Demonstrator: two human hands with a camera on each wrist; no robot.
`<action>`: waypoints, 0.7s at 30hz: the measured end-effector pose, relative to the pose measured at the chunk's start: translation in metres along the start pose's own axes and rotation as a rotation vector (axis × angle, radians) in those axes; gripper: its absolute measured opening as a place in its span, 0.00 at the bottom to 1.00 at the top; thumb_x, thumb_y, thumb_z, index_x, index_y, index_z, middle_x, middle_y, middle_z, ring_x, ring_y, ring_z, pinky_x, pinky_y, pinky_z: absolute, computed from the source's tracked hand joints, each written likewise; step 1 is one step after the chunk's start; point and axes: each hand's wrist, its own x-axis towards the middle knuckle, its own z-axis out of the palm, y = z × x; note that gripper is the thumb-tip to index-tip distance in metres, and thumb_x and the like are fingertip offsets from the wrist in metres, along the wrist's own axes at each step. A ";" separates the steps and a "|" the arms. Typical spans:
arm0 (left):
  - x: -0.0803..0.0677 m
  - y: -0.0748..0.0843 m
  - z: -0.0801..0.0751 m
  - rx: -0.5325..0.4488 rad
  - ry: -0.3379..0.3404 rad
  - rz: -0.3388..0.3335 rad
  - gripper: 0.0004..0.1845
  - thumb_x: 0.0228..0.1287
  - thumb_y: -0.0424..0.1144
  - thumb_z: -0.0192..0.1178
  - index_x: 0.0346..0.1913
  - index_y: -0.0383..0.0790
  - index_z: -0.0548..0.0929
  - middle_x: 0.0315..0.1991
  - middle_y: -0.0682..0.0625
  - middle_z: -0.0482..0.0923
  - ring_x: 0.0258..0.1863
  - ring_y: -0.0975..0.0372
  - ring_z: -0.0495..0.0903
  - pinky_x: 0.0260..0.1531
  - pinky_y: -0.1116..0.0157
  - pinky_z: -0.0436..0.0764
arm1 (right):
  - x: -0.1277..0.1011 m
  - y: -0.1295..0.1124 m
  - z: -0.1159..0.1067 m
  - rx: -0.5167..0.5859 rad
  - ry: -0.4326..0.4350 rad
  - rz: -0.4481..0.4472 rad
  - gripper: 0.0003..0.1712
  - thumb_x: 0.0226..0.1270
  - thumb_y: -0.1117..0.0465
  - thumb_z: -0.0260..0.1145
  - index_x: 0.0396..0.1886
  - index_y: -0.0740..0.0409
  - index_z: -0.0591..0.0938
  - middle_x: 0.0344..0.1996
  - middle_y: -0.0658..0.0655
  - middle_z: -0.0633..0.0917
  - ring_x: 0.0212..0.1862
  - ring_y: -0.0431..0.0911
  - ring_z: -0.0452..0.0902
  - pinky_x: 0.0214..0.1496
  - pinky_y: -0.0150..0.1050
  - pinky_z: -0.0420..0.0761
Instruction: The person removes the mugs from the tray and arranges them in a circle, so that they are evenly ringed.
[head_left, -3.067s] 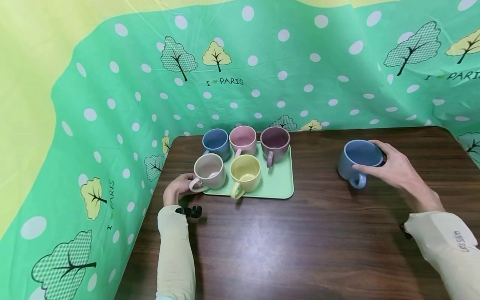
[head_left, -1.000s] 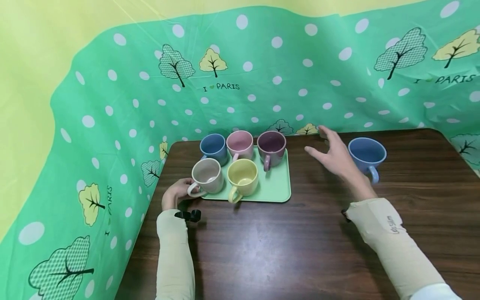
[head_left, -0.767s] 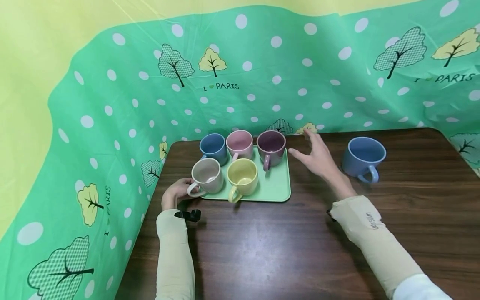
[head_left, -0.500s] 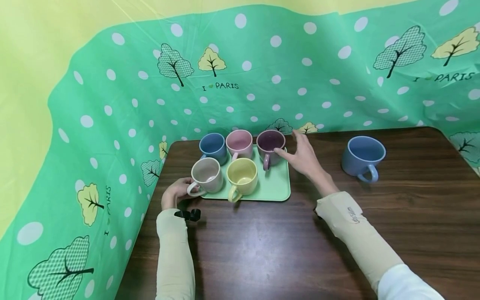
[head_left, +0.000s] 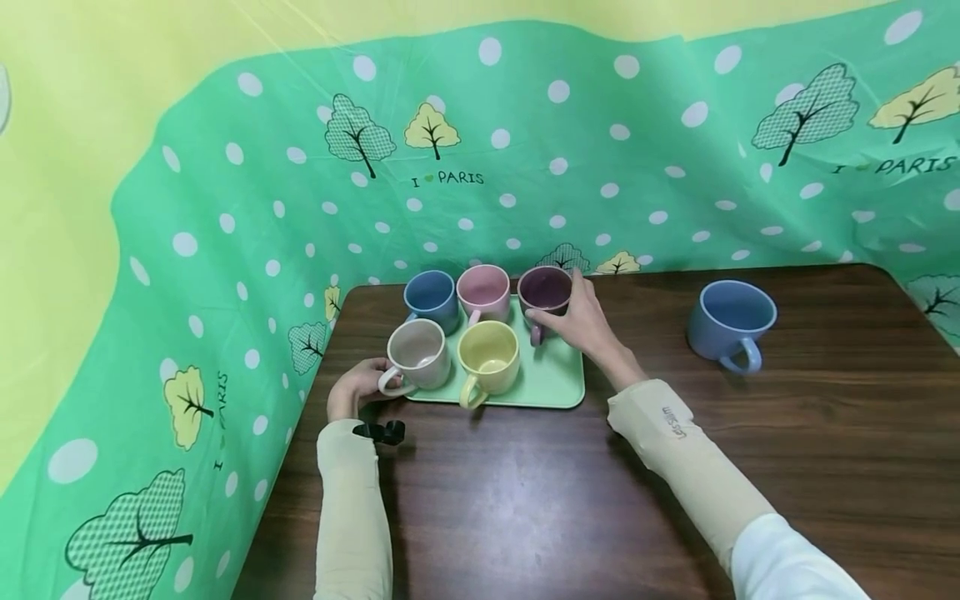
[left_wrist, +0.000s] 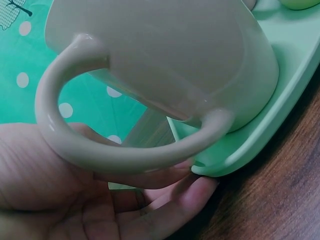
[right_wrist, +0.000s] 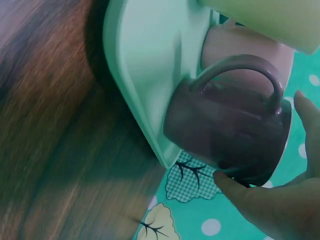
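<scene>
Purple glaze catches my eye first: the purple mug (head_left: 542, 292) stands upright at the back right of a pale green tray (head_left: 553, 375), its handle turned toward the person. The right hand (head_left: 581, 323) is at its right side, thumb and fingers spread wide about the rim without gripping it; whether a fingertip touches the glaze I cannot tell. The left hand (head_left: 362, 385) is at the tray's front left corner, thumb and fingers closed in a pinch on the tray's edge, just below the handle of the grey mug (head_left: 418, 354).

Four more mugs share the tray with the purple one. At the back, a pink mug (head_left: 483, 292) stands between the purple one and a dark blue mug (head_left: 432, 302). In front, the grey mug is at the left, with a yellow mug (head_left: 489, 358) just beside it, its handle reaching over the tray's near edge. To the right, well apart from the tray, a lighter blue mug (head_left: 727, 321) sits upright on the dark wooden table (head_left: 525, 508). Cream sleeves (head_left: 351, 517) cover both forearms, and a green and yellow cloth (head_left: 255, 158) printed with trees and pale dots hangs behind.
</scene>
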 end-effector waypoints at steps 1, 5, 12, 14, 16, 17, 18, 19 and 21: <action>0.000 0.000 0.000 0.004 -0.004 0.001 0.09 0.65 0.31 0.58 0.44 0.29 0.73 0.39 0.46 0.73 0.39 0.60 0.73 0.38 0.69 0.73 | 0.001 0.000 0.001 -0.004 -0.007 0.007 0.67 0.52 0.42 0.73 0.74 0.67 0.40 0.70 0.74 0.54 0.70 0.64 0.54 0.69 0.58 0.60; 0.000 -0.001 0.001 -0.012 -0.012 -0.002 0.09 0.65 0.31 0.57 0.44 0.29 0.73 0.40 0.46 0.73 0.40 0.60 0.73 0.39 0.68 0.74 | 0.006 0.002 0.005 -0.017 -0.027 0.032 0.70 0.52 0.42 0.73 0.74 0.66 0.35 0.70 0.75 0.52 0.71 0.66 0.53 0.69 0.58 0.59; -0.003 0.001 0.001 -0.030 0.015 -0.022 0.07 0.64 0.30 0.57 0.42 0.32 0.74 0.40 0.46 0.72 0.39 0.59 0.73 0.40 0.67 0.74 | 0.012 0.001 0.008 0.003 0.005 0.033 0.66 0.48 0.44 0.76 0.74 0.64 0.45 0.66 0.74 0.61 0.67 0.64 0.60 0.67 0.57 0.64; -0.004 0.002 0.001 -0.030 0.012 -0.021 0.07 0.64 0.30 0.57 0.42 0.32 0.74 0.40 0.46 0.72 0.39 0.59 0.73 0.40 0.67 0.74 | 0.012 0.001 0.008 0.006 0.026 0.021 0.62 0.47 0.45 0.77 0.72 0.64 0.51 0.63 0.72 0.65 0.65 0.63 0.64 0.64 0.56 0.67; -0.004 0.003 0.001 -0.030 0.002 -0.016 0.07 0.64 0.30 0.57 0.42 0.32 0.73 0.40 0.46 0.72 0.39 0.59 0.73 0.40 0.67 0.74 | 0.010 0.001 0.009 0.013 0.043 0.006 0.58 0.46 0.47 0.78 0.70 0.63 0.55 0.61 0.70 0.68 0.62 0.62 0.67 0.62 0.57 0.69; -0.004 0.003 0.001 -0.034 -0.002 -0.016 0.07 0.64 0.30 0.57 0.42 0.31 0.73 0.40 0.46 0.72 0.39 0.59 0.73 0.40 0.67 0.74 | 0.009 0.002 0.010 0.016 0.049 0.001 0.58 0.45 0.47 0.78 0.69 0.62 0.56 0.60 0.69 0.69 0.62 0.61 0.67 0.62 0.57 0.69; -0.004 0.003 0.001 -0.037 -0.006 -0.015 0.07 0.64 0.30 0.57 0.42 0.31 0.73 0.39 0.46 0.72 0.39 0.59 0.73 0.40 0.67 0.74 | 0.007 0.002 0.010 0.022 0.057 -0.005 0.57 0.45 0.47 0.78 0.68 0.62 0.57 0.60 0.68 0.69 0.61 0.61 0.68 0.61 0.57 0.70; -0.003 0.003 0.001 -0.042 -0.006 -0.017 0.06 0.64 0.29 0.57 0.42 0.31 0.73 0.39 0.46 0.72 0.39 0.59 0.73 0.39 0.67 0.75 | 0.005 0.002 0.011 0.025 0.064 -0.011 0.57 0.44 0.47 0.78 0.69 0.61 0.57 0.60 0.68 0.70 0.61 0.61 0.68 0.61 0.57 0.70; -0.003 0.003 0.001 -0.034 -0.012 -0.013 0.07 0.64 0.29 0.57 0.42 0.31 0.73 0.39 0.45 0.72 0.38 0.59 0.73 0.39 0.67 0.74 | 0.001 0.003 0.013 0.034 0.079 -0.029 0.56 0.43 0.47 0.79 0.68 0.60 0.59 0.59 0.67 0.70 0.60 0.60 0.69 0.60 0.57 0.70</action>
